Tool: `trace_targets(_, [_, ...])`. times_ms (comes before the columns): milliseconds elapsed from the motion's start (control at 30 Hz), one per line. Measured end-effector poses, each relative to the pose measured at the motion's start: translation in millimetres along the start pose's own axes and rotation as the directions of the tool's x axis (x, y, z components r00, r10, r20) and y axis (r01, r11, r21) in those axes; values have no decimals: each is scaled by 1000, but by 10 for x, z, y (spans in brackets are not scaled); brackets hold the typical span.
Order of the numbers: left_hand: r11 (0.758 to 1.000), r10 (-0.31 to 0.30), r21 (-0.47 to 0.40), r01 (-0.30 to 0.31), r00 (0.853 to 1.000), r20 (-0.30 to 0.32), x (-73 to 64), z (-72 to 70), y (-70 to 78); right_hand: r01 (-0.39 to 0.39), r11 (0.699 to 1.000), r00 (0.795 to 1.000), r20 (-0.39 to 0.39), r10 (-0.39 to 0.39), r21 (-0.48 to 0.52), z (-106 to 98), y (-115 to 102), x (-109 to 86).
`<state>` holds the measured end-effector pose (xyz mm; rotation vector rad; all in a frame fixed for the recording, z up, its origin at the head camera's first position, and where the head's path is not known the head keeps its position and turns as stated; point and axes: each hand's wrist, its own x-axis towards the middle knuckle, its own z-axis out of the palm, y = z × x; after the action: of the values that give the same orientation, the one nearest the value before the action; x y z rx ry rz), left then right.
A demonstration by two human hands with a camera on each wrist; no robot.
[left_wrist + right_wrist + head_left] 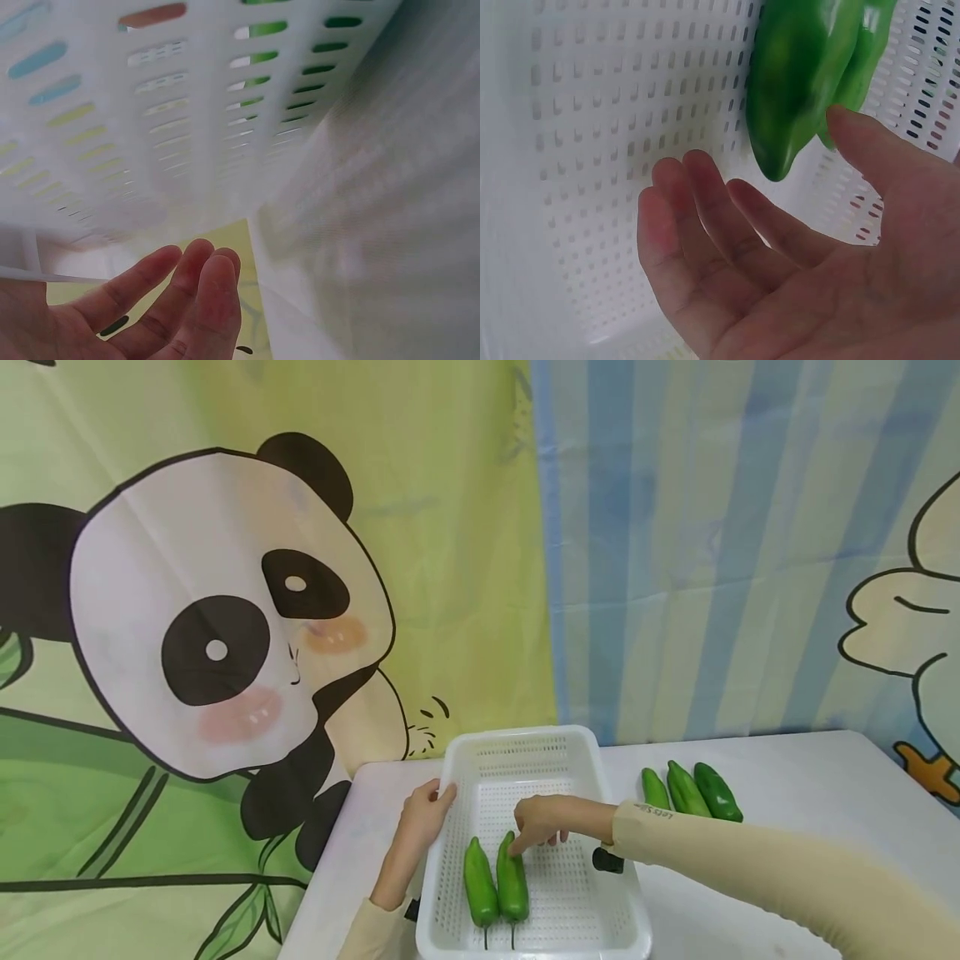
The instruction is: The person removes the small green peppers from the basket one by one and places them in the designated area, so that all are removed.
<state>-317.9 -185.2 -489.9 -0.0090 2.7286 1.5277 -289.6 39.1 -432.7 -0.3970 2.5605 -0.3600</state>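
Two long green peppers point(512, 889) lie side by side in a white perforated plastic basket point(570, 935), stems toward the near end. My right hand point(542, 818) is inside the basket, just above the tip of the right-hand pepper. Its fingers are loosely bent with nothing between them in the right wrist view, and the thumb is close beside the pepper point(799, 82). At the basket's left side, my left hand point(422, 814) holds the rim, thumb on top. Below the rim its fingers point(214, 300) lie along the outside of the wall.
Three more green peppers point(686, 791) lie on the white table point(795, 777) to the right of the basket, partly behind the right sleeve point(720, 852). A printed curtain point(465, 568) with a panda hangs behind the table.
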Motion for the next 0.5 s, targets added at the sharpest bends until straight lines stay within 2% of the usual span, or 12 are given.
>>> trace_targets(200, [1000, 11, -8, -11, 1000, 2, -22, 5, 6, -13, 1000, 999, -31, 13, -19, 118, -26, 61])
trace_targets(500, [1000, 5, 12, -5, 1000, -23, -3, 12, 17, -29, 1000, 998, -54, 28, -1, 167, -64, 176])
